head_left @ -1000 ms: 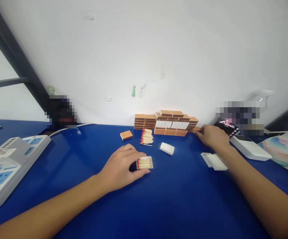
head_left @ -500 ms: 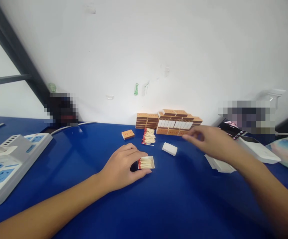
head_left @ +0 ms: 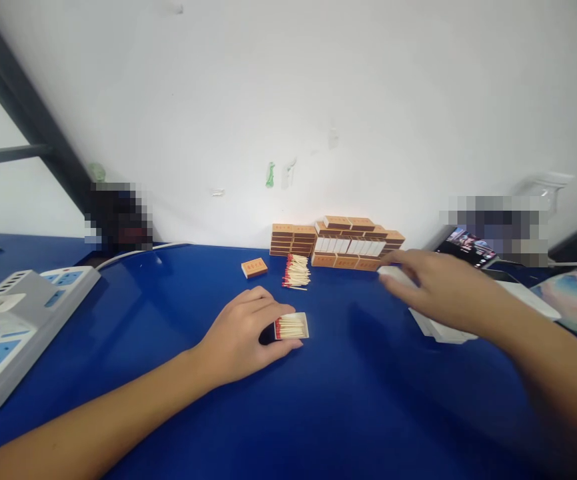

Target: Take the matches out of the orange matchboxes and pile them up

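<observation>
On the blue tabletop, my left hand (head_left: 248,333) has its thumb and fingers around a white matchbox tray (head_left: 306,325) partly filled with red-tipped matches (head_left: 291,327). My palm hides the tray's left end. My right hand (head_left: 428,287) pinches a small white box (head_left: 397,275), which looks like an upturned matchbox tray, close to the right end of the matchbox stack (head_left: 351,261). A loose pile of matches (head_left: 296,271) lies beyond my left hand. Beside it on the left sits a single orange matchbox (head_left: 254,268).
Low matchbox stacks stand against the white wall (head_left: 248,100). White paper-like pieces (head_left: 433,328) lie under my right wrist. A lit phone screen (head_left: 466,247) is behind my right hand. A large power strip (head_left: 58,313) takes up the left side, with a white cable (head_left: 143,252) behind.
My right hand has taken hold of the small white box, lifting it from the middle of the table and carrying it rightward. My left hand keeps its hold. The phone picture differs.
</observation>
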`<state>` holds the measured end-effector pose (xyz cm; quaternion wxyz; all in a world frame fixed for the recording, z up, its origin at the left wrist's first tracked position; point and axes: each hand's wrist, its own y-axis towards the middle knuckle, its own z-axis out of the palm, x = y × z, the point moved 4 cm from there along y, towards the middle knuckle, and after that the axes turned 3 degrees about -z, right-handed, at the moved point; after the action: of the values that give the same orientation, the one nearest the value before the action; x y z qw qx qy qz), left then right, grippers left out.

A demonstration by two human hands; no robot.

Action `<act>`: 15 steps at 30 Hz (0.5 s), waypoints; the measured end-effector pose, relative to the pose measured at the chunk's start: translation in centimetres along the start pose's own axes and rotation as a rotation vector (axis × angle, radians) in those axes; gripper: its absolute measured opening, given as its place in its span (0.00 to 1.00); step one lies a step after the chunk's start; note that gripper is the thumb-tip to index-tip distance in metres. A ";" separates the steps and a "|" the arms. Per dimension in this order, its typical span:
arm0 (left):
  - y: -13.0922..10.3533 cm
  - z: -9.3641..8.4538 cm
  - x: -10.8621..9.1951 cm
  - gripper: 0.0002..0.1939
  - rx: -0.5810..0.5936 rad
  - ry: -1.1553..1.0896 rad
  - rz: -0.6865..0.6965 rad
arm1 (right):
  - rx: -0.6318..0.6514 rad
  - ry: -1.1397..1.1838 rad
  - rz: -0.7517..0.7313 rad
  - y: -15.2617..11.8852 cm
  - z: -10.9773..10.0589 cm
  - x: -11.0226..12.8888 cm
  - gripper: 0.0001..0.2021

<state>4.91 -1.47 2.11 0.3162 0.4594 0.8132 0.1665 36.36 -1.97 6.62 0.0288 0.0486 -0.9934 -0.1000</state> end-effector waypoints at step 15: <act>-0.1 0.1 0.0 0.19 0.002 0.009 0.012 | 0.269 0.055 0.178 -1.6 0.1 -4.8 0.12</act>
<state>4.93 -1.50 1.94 0.3112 0.4637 0.8121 0.1695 41.22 -2.98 5.94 0.0578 -0.0336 -0.9970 0.0381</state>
